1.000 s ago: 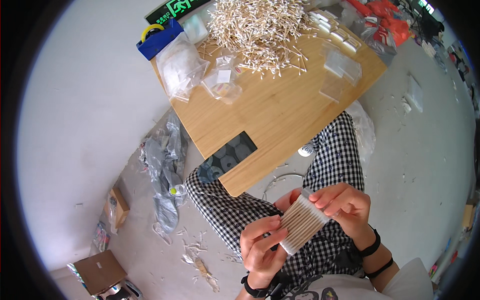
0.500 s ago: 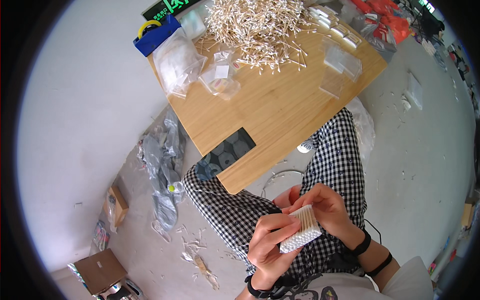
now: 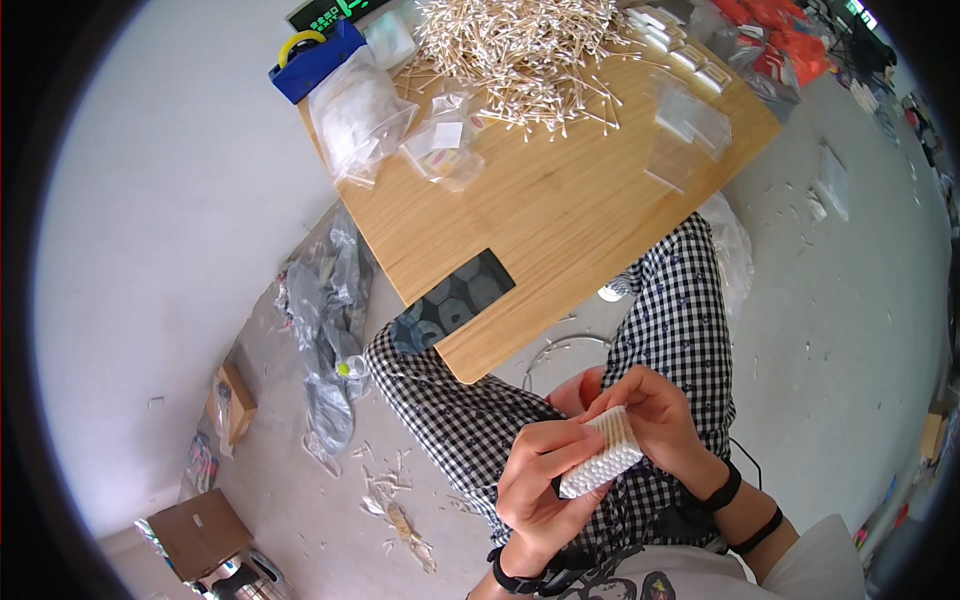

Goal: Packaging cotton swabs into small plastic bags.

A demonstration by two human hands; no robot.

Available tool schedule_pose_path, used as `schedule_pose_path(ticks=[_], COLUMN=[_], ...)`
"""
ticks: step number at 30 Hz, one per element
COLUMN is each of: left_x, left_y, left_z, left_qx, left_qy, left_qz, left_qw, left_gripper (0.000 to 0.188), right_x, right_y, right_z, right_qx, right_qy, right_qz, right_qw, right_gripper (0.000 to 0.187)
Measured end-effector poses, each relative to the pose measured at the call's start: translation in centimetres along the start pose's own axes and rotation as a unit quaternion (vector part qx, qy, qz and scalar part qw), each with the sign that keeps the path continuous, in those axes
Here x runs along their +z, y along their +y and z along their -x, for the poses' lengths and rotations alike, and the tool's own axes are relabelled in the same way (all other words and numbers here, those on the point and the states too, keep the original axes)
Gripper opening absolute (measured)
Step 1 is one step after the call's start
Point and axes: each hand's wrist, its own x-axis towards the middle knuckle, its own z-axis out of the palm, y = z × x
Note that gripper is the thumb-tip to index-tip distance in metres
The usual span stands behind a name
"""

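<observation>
Over my lap I hold a block of cotton swabs, its rows of white tips facing toward me and the wooden sticks showing on top. My left hand is closed on its left side, thumb and fingers pressed along it. Fingers of my right hand grip its far right edge. Whether a clear bag wraps the swabs I cannot tell. Ahead on the table lies a big heap of loose cotton swabs.
Clear plastic bags and small swab packs lie at the table's right. A full plastic bag and a blue tape dispenser stand at the left. A phone-like dark slab overhangs the near corner. A cardboard box sits on the floor.
The swab block has tipped slightly in my hands, so more of its white tips face me. Both hands stay closed on it. The view has shifted slightly.
</observation>
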Motion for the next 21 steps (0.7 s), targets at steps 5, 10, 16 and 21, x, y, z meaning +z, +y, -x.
schedule_pose_path(ticks=[5, 10, 16, 21], left_x=[-0.4, -0.5, -0.3, 0.0], left_y=[0.8, 0.6, 1.2, 0.5], left_z=[-0.2, -0.2, -0.2, 0.1], left_qx=[-0.025, -0.026, -0.075, -0.100], left_qy=[0.007, 0.015, -0.017, 0.012], left_qz=[-0.025, -0.049, -0.019, 0.120], left_qw=[0.999, 0.998, 0.997, 0.988], left_gripper=[0.034, 0.036, 0.045, 0.040], right_x=[0.5, 1.8, 1.7, 1.9], right_y=[-0.5, -2.9, -1.6, -0.9], right_z=[0.1, 0.1, 0.6, 0.4], right_qx=[-0.089, -0.137, -0.088, -0.079], right_qy=[0.010, -0.043, -0.019, 0.023], right_qz=[0.093, 0.219, 0.163, 0.035], right_qw=[0.992, 0.965, 0.982, 0.996], right_gripper=[0.024, 0.040, 0.041, 0.036])
